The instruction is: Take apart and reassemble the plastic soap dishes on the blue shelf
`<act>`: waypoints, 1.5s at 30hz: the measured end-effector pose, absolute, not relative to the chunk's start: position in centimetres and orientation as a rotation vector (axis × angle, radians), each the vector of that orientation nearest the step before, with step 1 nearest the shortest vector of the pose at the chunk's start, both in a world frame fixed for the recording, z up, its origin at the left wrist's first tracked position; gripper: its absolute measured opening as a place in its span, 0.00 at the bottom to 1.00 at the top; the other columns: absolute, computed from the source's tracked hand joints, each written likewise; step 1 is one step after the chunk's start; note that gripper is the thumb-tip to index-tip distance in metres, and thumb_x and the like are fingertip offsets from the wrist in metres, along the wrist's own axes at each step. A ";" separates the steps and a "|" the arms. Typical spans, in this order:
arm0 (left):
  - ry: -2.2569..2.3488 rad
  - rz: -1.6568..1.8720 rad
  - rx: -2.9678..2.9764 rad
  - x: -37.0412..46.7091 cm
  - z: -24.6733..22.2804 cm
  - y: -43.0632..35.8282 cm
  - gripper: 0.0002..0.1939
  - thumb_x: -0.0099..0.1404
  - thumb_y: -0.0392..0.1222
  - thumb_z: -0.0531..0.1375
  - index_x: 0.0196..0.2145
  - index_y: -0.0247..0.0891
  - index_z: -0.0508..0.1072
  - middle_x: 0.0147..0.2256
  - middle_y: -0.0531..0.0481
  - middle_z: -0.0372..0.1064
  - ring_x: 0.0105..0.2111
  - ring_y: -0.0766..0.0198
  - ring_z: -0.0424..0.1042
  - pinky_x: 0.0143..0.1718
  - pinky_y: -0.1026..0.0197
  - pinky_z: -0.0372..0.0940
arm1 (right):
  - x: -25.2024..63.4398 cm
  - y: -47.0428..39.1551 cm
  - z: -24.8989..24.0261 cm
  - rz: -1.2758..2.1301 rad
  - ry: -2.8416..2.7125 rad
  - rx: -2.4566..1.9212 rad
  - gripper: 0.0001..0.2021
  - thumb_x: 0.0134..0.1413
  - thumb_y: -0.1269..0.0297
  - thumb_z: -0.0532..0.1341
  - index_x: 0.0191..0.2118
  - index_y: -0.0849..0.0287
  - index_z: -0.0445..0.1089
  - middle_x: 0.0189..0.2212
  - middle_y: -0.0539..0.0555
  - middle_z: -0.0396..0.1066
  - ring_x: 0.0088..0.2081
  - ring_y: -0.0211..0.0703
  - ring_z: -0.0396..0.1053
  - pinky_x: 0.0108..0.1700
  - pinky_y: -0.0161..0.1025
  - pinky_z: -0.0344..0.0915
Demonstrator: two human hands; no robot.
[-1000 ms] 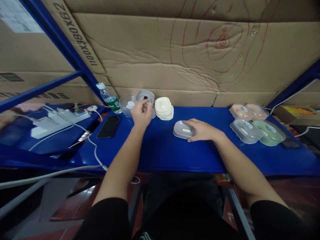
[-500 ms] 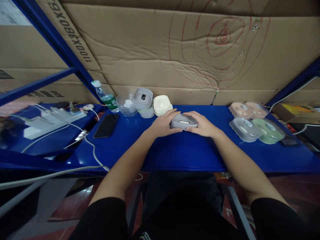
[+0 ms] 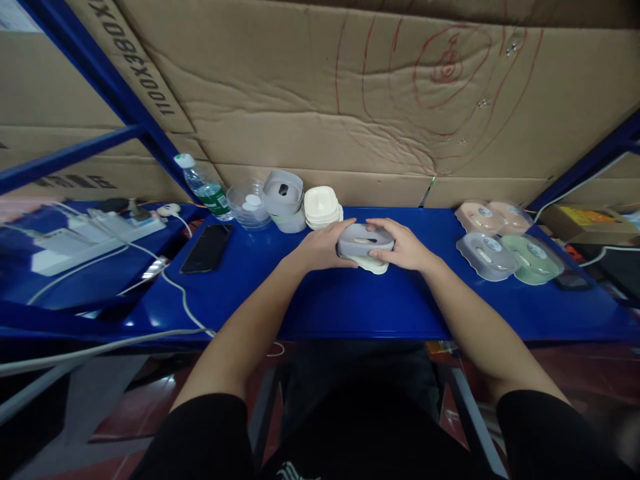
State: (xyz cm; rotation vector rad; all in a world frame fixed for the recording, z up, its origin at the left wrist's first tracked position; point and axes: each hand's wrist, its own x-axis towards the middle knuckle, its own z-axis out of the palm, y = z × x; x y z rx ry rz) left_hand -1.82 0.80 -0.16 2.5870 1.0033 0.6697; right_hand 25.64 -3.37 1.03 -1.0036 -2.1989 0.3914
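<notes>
My left hand and my right hand grip the two ends of a grey plastic cover with an oval slot in its top. Under it a cream plastic tray shows along the near side, sticking out from the cover's front edge. Whether the two parts touch is hidden. Just behind my left hand stands a stack of cream trays. Beside that are more grey covers, stacked, and a pile of clear lids.
On the right sit several closed boxes with clear lids: peach, grey and green. A phone, a water bottle and a power strip with cables lie left. Cardboard closes off the back of the blue table.
The grey cover now sits higher above the cream tray, whose front edge has come into view. Both hands keep hold of the cover's ends. My view has shifted slightly.
</notes>
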 end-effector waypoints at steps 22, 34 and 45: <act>0.793 1.071 2.728 -1.2 0.6 0.0 0.42 0.63 0.61 0.71 0.69 0.46 0.65 0.68 0.37 0.64 0.59 0.48 0.74 0.49 0.51 0.77 | 26.4 -0.6 -0.5 0.684 -1.290 -1.164 0.25 0.57 0.32 0.64 0.42 0.50 0.68 0.23 0.46 0.67 0.18 0.41 0.65 0.16 0.40 0.64; 1.562 1.689 2.203 -4.5 1.1 2.9 0.23 0.62 0.53 0.73 0.49 0.41 0.76 0.59 0.40 0.72 0.36 0.60 0.77 0.44 0.52 0.73 | 25.8 -0.9 -0.8 0.718 -1.424 -1.103 0.42 0.51 0.32 0.68 0.66 0.47 0.62 0.55 0.57 0.75 0.27 0.37 0.74 0.32 0.43 0.79; 2.005 1.732 2.011 -10.2 1.0 5.7 0.30 0.62 0.57 0.72 0.58 0.42 0.75 0.59 0.34 0.71 0.61 0.37 0.68 0.64 0.38 0.60 | 25.4 -3.4 0.0 0.512 -2.583 -1.365 0.53 0.43 0.33 0.75 0.72 0.54 0.65 0.73 0.69 0.60 0.73 0.75 0.56 0.72 0.75 0.52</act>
